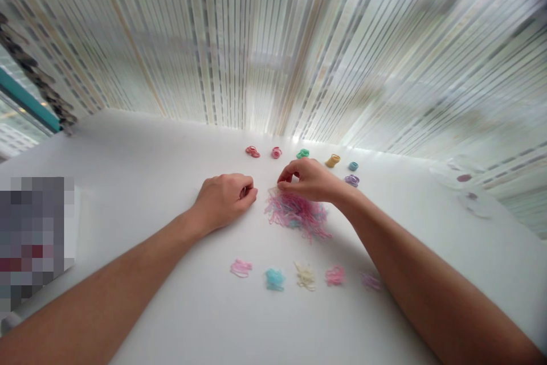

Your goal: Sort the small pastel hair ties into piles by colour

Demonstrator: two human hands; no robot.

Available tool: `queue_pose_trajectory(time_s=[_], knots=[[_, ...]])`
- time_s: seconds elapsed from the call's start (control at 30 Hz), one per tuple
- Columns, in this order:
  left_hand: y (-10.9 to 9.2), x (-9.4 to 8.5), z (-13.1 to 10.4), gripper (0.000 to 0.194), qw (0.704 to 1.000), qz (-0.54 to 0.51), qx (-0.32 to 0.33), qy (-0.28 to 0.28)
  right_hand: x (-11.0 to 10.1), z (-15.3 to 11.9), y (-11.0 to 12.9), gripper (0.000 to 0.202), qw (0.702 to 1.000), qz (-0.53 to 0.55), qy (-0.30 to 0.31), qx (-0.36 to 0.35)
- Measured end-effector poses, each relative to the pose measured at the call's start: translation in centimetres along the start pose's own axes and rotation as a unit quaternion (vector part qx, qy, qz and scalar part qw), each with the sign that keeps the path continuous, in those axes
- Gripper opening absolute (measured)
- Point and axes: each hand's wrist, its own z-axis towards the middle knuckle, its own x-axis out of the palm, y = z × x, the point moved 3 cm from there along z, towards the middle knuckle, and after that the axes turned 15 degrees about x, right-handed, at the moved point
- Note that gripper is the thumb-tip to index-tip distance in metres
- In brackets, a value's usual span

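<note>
A loose heap of thin pink, lilac and blue bands (pixel 299 214) lies mid-table. My right hand (pixel 305 180) is over its upper left edge, thumb and forefinger pinched at a pale band there; whether it is gripped is too small to tell. Left of the heap, my left hand (pixel 226 197) rests on the table with fingers curled, and what they hold, if anything, is hidden. Nearer me is a row of small piles: pink (pixel 241 267), blue (pixel 274 279), cream (pixel 305 275), deeper pink (pixel 335 275) and lilac (pixel 371 281).
Behind the heap sit thicker bands in red (pixel 252 152), pinkish red (pixel 276 152), green (pixel 303 153), yellow (pixel 332 160), teal (pixel 352 166) and purple (pixel 352 180). Clear plastic items (pixel 474 202) stand at the right. A striped curtain (pixel 213 40) hangs behind the white table (pixel 141 154).
</note>
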Motion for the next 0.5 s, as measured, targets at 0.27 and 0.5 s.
queue_pose_trajectory(time_s=[0.27, 0.5], knots=[[0.03, 0.1, -0.02, 0.03, 1.0, 0.001, 0.001, -0.003, 0.0, -0.18, 0.18, 0.013, 1.0, -0.013, -0.007, -0.004], [0.06, 0.02, 0.03, 0.031, 1.0, 0.001, 0.005, -0.003, 0.24, -0.07, 0.06, 0.012, 1.0, -0.019, -0.004, -0.007]])
